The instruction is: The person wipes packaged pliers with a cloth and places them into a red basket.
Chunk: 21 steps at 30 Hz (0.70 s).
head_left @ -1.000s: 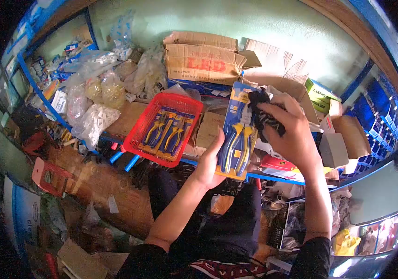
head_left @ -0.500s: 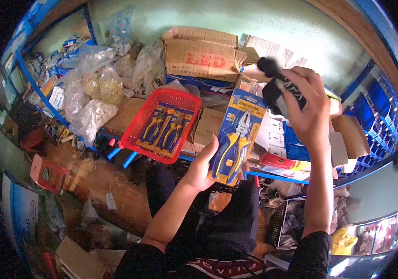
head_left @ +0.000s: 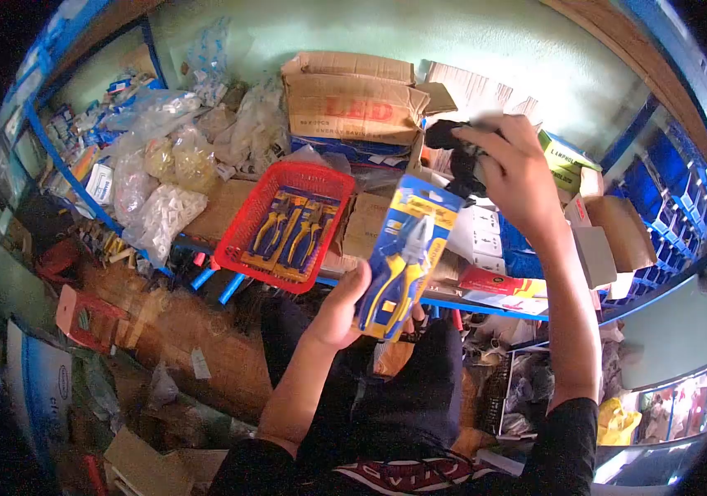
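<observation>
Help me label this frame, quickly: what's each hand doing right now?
Left hand: closed around the lower edge of the packaged pliers.
Right hand: closed on a black, cloth-like item.

Obscured and illegible areas
The package (head_left: 407,263) hides the left hand's (head_left: 339,312) fingers behind it. The right hand (head_left: 520,169) partly covers the black cloth (head_left: 462,168). Small package print: unreadable.

You face a pale green wall (head_left: 353,35), washed brightest toward the right. Blue-framed metal shelving (head_left: 72,172) curves around you, with blue plastic crates (head_left: 674,217) at the right. Below spreads a brown floor (head_left: 225,357), probably tiled, though dimness blurs it. Daylight glares at your lower right edge.
</observation>
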Tool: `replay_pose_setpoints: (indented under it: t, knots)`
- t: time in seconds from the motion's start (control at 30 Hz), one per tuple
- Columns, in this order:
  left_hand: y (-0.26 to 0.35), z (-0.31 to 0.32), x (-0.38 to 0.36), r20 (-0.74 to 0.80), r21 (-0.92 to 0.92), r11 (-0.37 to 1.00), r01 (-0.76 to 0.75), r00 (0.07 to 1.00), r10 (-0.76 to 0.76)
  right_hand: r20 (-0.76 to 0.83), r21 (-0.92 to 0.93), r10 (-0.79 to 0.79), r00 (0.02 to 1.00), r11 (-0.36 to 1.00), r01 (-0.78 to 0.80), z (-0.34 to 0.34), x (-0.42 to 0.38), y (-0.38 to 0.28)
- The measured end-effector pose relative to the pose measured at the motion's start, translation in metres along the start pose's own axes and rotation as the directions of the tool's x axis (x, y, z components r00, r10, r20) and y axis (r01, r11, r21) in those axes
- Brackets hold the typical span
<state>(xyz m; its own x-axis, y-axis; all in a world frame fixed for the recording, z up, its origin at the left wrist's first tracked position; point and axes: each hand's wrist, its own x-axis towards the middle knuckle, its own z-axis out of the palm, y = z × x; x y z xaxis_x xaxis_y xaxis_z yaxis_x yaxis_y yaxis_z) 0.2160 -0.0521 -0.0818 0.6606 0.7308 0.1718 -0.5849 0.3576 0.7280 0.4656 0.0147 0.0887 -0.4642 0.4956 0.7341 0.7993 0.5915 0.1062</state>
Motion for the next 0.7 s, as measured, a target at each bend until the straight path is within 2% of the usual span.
replay_pose_setpoints:
  t: [0.03,0.07,0.1,0.17,0.23,0.3,0.37,0.43,0.5,0.57,0.63,0.67,0.7]
  knots:
    - [0.0,-0.008,-0.004,0.004,-0.056,0.998,0.001,1.0,-0.001,-0.003,0.0,-0.008,1.0,1.0,0.008,-0.006,-0.003,-0.001]
    - [0.006,-0.01,-0.009,-0.023,-0.046,0.998,-0.03,0.999,0.029,-0.039,-0.001,0.049,0.998,0.999,-0.049,-0.014,-0.006,-0.003]
    - [0.01,-0.02,-0.017,-0.073,-0.106,0.994,-0.007,0.997,-0.001,-0.072,-0.003,0.112,0.991,0.994,-0.113,-0.023,-0.011,-0.004]
    - [0.038,-0.017,-0.031,-0.24,-0.078,0.994,-0.073,0.969,0.053,-0.1,0.023,0.244,0.965,0.97,-0.243,-0.045,-0.023,-0.007]
    - [0.076,-0.016,-0.039,-0.398,0.085,0.985,-0.151,0.901,0.172,-0.165,-0.087,0.309,0.937,0.942,-0.325,-0.064,-0.042,-0.004]
    - [0.111,-0.031,-0.042,-0.48,0.294,0.931,-0.215,0.809,0.338,-0.229,-0.039,0.375,0.898,0.919,-0.393,-0.076,-0.067,0.004]
    - [0.149,-0.049,-0.041,-0.636,0.425,0.895,-0.137,0.658,0.403,-0.233,-0.036,0.384,0.894,0.915,-0.402,-0.081,-0.099,0.023]
    - [0.176,-0.083,-0.036,-0.674,0.526,0.85,-0.005,0.607,0.42,-0.241,0.051,0.465,0.852,0.882,-0.468,-0.078,-0.132,0.036]
    - [0.193,-0.103,-0.029,-0.686,0.608,0.764,0.214,0.626,0.371,-0.228,0.087,0.507,0.831,0.861,-0.501,-0.069,-0.154,0.039]
    - [0.194,-0.134,-0.02,-0.655,0.623,0.725,0.293,0.702,0.279,-0.217,0.106,0.554,0.804,0.832,-0.545,-0.062,-0.167,0.035]
    - [0.184,-0.176,-0.013,-0.628,0.72,0.556,0.415,0.731,0.267,-0.162,0.071,0.562,0.811,0.826,-0.559,-0.056,-0.172,0.031]
    - [0.18,-0.19,-0.012,-0.616,0.759,0.427,0.491,0.754,0.229,-0.16,0.069,0.571,0.805,0.82,-0.567,-0.051,-0.175,0.032]
    - [0.169,-0.202,-0.01,-0.573,0.82,0.226,0.527,0.766,0.292,-0.164,0.071,0.574,0.802,0.818,-0.571,-0.05,-0.177,0.032]
